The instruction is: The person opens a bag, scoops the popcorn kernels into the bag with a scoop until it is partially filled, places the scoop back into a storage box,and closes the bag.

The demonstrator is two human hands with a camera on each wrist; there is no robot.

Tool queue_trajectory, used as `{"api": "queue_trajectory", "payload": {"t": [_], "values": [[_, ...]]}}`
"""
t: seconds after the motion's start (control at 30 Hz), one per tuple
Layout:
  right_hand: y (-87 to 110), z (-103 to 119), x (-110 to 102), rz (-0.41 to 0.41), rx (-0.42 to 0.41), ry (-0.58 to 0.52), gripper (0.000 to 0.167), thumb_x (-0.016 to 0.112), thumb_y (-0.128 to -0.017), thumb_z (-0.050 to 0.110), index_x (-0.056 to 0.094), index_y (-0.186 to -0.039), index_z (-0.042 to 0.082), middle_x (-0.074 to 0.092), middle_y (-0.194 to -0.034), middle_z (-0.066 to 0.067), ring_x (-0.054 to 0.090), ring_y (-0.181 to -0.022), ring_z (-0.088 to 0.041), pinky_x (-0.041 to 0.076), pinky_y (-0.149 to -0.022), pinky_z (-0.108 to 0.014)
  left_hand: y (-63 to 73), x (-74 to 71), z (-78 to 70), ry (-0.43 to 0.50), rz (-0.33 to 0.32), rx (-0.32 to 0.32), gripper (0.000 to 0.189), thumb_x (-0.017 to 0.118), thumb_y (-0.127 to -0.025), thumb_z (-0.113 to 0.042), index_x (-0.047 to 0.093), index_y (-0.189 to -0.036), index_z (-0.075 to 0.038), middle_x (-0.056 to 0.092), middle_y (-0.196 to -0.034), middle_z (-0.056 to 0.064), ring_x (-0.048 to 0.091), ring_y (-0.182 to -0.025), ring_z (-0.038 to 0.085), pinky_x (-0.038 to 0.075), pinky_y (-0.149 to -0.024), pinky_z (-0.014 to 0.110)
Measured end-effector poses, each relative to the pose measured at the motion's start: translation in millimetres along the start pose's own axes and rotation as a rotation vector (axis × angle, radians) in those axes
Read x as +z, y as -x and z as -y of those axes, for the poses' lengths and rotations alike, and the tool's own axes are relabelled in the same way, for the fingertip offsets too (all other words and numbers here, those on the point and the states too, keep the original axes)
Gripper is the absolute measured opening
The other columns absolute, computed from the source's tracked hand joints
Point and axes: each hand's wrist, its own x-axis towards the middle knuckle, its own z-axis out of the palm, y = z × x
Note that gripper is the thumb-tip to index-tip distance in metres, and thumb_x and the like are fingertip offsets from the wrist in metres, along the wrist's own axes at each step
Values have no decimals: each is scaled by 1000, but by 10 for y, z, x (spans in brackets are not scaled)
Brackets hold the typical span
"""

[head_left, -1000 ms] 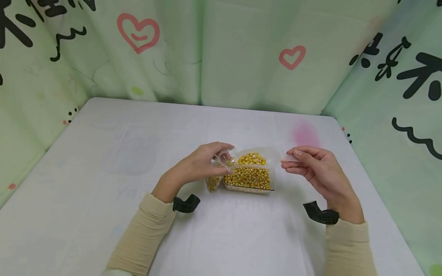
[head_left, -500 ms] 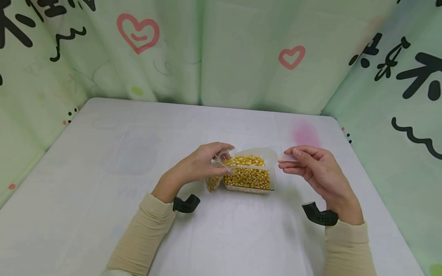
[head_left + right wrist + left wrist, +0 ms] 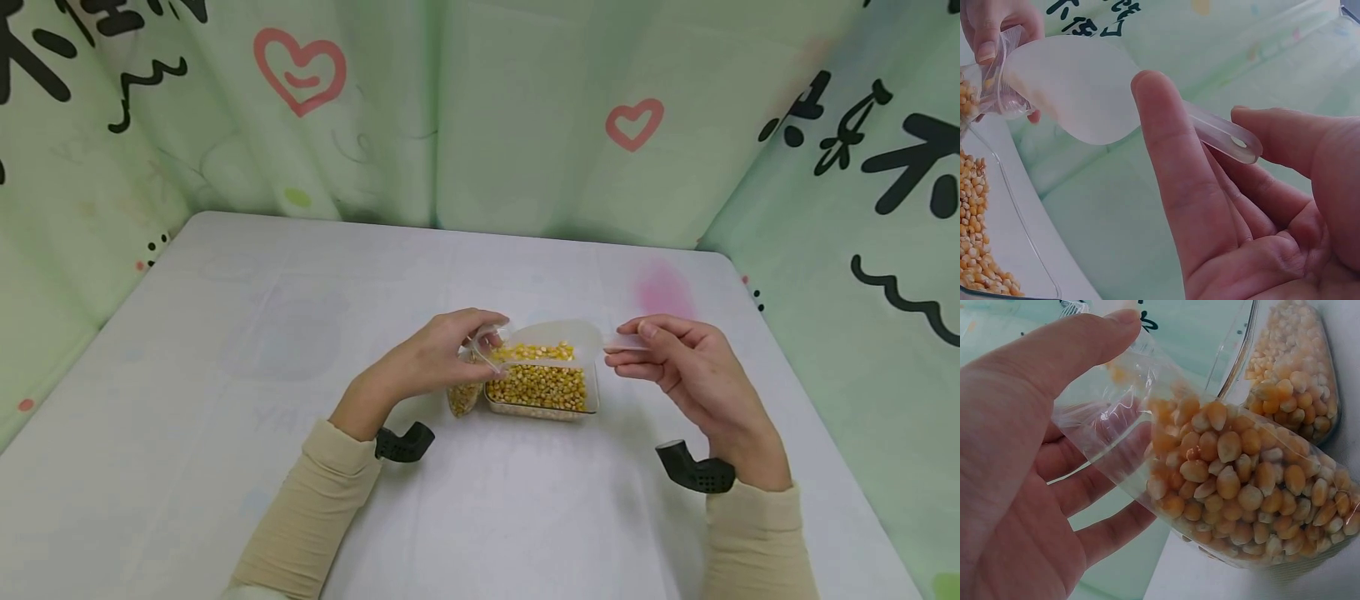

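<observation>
My left hand holds the mouth of a clear plastic bag open, thumb on one side and fingers on the other. Corn kernels fill the lower part of the bag. In the right wrist view a translucent white scoop has its front end at the bag's mouth. My right hand holds its short handle between thumb and fingers. Some kernels lie in the scoop, toward the bag. Beneath the scoop stands a clear rectangular container of yellow kernels.
A white cloth covers the table. Green curtains with hearts and black lettering hang behind and at the sides. Black wrist-camera mounts sit on both wrists.
The right hand has shifted slightly left, bringing the scoop to the bag's mouth. Kernels in the scoop have slid left and grown fewer. The left hand has stayed in place.
</observation>
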Motion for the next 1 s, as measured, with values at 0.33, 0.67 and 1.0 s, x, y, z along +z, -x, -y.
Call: {"api": "queue_trajectory", "payload": {"t": [0.33, 0.67, 1.0], "values": [[16, 14, 33, -10, -20, 27, 25, 43, -103, -2, 67, -110, -5, 75, -106, -12, 75, -94, -25, 57, -83, -36, 8, 3, -4, -10, 1, 8, 63, 79, -85, -25, 52, -140, -9, 66, -109, -2, 63, -100, 10, 50, -89, 32], [27, 42, 74, -51, -26, 86, 22, 46, -102, -1, 67, -109, -5, 75, -105, -11, 75, -92, -25, 58, -82, -38, 6, 3, 3, -11, -5, 24, 63, 79, -85, -25, 52, -139, -8, 66, -109, -2, 63, -100, 10, 50, -87, 31], [31, 58, 113, -80, -18, 116, 21, 49, -102, 3, 67, -109, -5, 75, -103, -11, 76, -91, -25, 58, -82, -38, -1, 10, 19, -1, -9, 22, 62, 79, -84, -25, 53, -138, -10, 66, -107, -3, 63, -97, 8, 51, -87, 30]]}}
